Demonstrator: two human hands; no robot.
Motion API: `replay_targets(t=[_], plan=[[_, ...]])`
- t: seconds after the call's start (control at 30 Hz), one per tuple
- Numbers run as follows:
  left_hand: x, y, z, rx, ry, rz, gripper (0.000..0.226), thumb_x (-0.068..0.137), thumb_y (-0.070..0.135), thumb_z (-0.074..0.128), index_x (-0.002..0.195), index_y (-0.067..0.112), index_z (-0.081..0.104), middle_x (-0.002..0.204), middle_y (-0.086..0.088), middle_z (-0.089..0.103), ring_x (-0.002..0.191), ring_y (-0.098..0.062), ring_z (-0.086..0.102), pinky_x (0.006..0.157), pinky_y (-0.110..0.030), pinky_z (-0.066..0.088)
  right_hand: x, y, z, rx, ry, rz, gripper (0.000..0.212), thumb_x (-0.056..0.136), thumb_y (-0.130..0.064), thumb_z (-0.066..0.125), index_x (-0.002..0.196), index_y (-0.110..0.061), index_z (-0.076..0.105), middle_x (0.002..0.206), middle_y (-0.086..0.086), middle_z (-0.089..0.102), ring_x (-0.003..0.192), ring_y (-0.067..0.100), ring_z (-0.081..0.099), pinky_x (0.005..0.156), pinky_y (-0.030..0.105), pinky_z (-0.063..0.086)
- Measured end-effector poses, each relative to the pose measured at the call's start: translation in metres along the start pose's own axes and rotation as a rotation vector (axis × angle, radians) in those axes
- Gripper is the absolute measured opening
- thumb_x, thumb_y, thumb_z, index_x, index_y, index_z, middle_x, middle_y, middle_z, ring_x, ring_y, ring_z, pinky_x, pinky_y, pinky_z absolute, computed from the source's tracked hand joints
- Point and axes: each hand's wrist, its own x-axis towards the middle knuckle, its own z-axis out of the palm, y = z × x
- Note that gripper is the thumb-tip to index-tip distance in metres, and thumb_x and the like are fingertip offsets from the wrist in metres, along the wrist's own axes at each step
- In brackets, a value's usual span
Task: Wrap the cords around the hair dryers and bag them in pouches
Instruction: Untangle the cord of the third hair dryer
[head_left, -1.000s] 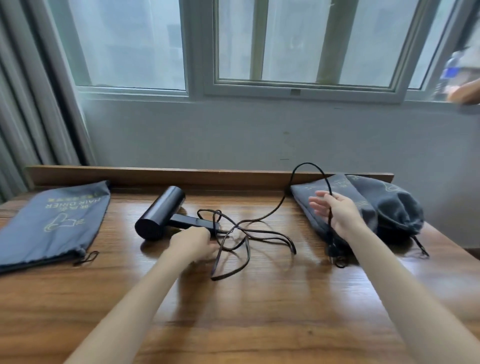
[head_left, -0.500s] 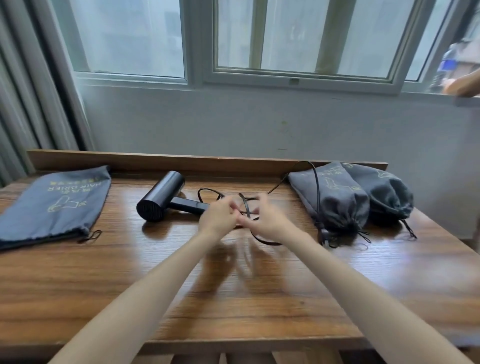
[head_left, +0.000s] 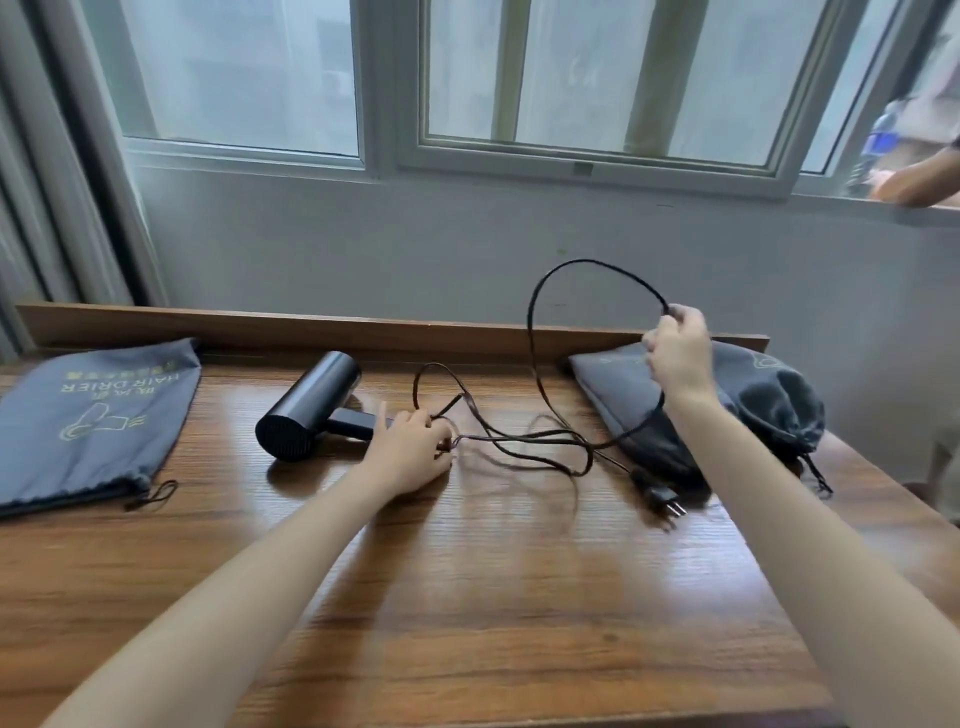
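A black hair dryer (head_left: 309, 410) lies on its side on the wooden table (head_left: 467, 597), barrel pointing toward me and left. My left hand (head_left: 408, 449) rests at the end of its handle, fingers closed on the cord where it leaves the handle. The black cord (head_left: 535, 322) loops across the table and arches up to my right hand (head_left: 675, 353), which pinches it above the right pouches. The plug (head_left: 660, 493) lies on the table. An empty flat grey pouch (head_left: 98, 415) lies at the left.
Two filled grey drawstring pouches (head_left: 748, 410) lie at the table's back right. A raised wooden ledge (head_left: 311, 327) runs along the back edge under a window. Another person's arm (head_left: 914, 176) rests on the sill at the far right, beside a bottle (head_left: 878, 140).
My right hand left the spot beside my left hand and rose up and right, lifting a loop of cord. The left hand stayed at the dryer's handle.
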Motion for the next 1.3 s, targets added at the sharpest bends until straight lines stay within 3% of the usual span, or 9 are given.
replay_targets(t=[0.1, 0.27, 0.4, 0.5, 0.57, 0.73, 0.9, 1.03, 1.3], plan=[[0.001, 0.001, 0.001, 0.045, 0.101, 0.075, 0.028, 0.094, 0.032, 0.044, 0.114, 0.016, 0.054, 0.116, -0.008, 0.053, 0.113, -0.030, 0.049, 0.104, -0.045, 0.026, 0.029, 0.013, -0.041, -0.099, 0.169, 0.099, 0.028, 0.088, -0.015, 0.034, 0.115, -0.012, 0.042, 0.098, 0.011, 0.056, 0.067, 0.009, 0.044, 0.060, 0.023, 0.035], [-0.001, -0.010, -0.014, 0.017, 0.535, 0.195, 0.023, 0.080, 0.017, 0.039, 0.066, 0.009, 0.055, 0.057, -0.007, 0.054, 0.052, -0.027, 0.054, 0.048, -0.030, 0.045, 0.021, 0.040, -0.059, -0.518, 0.106, 0.186, 0.057, 0.087, -0.009, 0.052, 0.134, 0.007, 0.024, 0.132, 0.029, 0.043, 0.114, 0.035, 0.049, 0.092, 0.041, 0.039], [-0.007, -0.013, -0.046, -0.275, 0.653, 0.168, 0.015, 0.081, 0.001, 0.045, 0.083, 0.005, 0.060, 0.063, -0.009, 0.058, 0.057, -0.026, 0.055, 0.056, -0.033, 0.048, -0.002, 0.040, -0.033, -0.806, 0.004, 0.118, 0.068, 0.084, -0.019, 0.061, 0.138, 0.000, 0.024, 0.149, 0.023, 0.016, 0.136, 0.040, 0.020, 0.108, 0.048, 0.025], [-0.009, -0.010, -0.060, -0.407, 0.653, 0.192, 0.024, 0.078, -0.012, 0.047, 0.081, 0.006, 0.063, 0.078, -0.007, 0.059, 0.071, -0.027, 0.056, 0.061, -0.035, 0.048, -0.022, 0.033, -0.001, -0.887, 0.019, -0.310, 0.046, 0.084, -0.020, 0.058, 0.127, -0.006, 0.048, 0.142, 0.015, 0.037, 0.134, 0.034, 0.029, 0.107, 0.050, 0.024], [-0.007, -0.005, -0.065, -0.432, 0.653, 0.182, 0.028, 0.075, -0.016, 0.045, 0.069, 0.008, 0.058, 0.075, -0.003, 0.052, 0.067, -0.025, 0.049, 0.055, -0.032, 0.041, -0.046, 0.016, 0.021, -0.579, -0.226, -0.472, 0.028, 0.088, -0.025, 0.054, 0.112, -0.011, 0.061, 0.119, 0.008, 0.059, 0.120, 0.027, 0.049, 0.100, 0.038, 0.035], [-0.003, 0.006, -0.069, -0.702, 0.594, 0.079, 0.034, 0.067, -0.013, 0.040, 0.054, 0.018, 0.041, 0.063, 0.005, 0.040, 0.064, -0.019, 0.040, 0.058, -0.029, 0.030, -0.116, -0.005, 0.062, -0.194, -1.171, -0.150, 0.013, 0.093, -0.019, 0.055, 0.103, -0.012, 0.059, 0.093, 0.003, 0.071, 0.100, 0.018, 0.065, 0.088, 0.022, 0.049], [-0.003, -0.009, -0.085, -1.148, 0.542, -0.064, 0.019, 0.047, 0.002, 0.033, 0.048, 0.020, 0.040, 0.045, 0.011, 0.039, 0.052, -0.009, 0.033, 0.052, -0.022, 0.026, -0.116, 0.009, 0.056, -0.235, -1.171, -0.088, 0.031, 0.088, -0.008, 0.039, 0.070, -0.017, 0.062, 0.080, 0.032, 0.059, 0.062, 0.013, 0.063, 0.068, 0.021, 0.048], [-0.002, -0.008, -0.096, -1.349, 0.585, -0.184, 0.035, 0.063, -0.019, 0.035, 0.053, 0.014, 0.040, 0.058, 0.001, 0.037, 0.047, 0.002, 0.036, 0.046, -0.011, 0.028, -0.089, 0.003, 0.039, -0.446, -0.930, -0.302, 0.025, 0.075, -0.029, 0.044, 0.057, -0.022, 0.061, 0.072, -0.001, 0.059, 0.079, 0.029, 0.058, 0.081, 0.042, 0.048], [0.006, -0.023, -0.103, -1.429, 0.591, -0.310, 0.050, 0.069, -0.021, 0.037, 0.046, 0.021, 0.049, 0.036, 0.016, 0.039, 0.042, -0.005, 0.028, 0.034, -0.009, 0.022, -0.032, -0.014, -0.025, -0.391, -0.674, -0.392, 0.035, 0.091, -0.010, 0.055, 0.057, -0.007, 0.058, 0.049, -0.007, 0.051, 0.045, 0.000, 0.045, 0.051, 0.014, 0.034]])
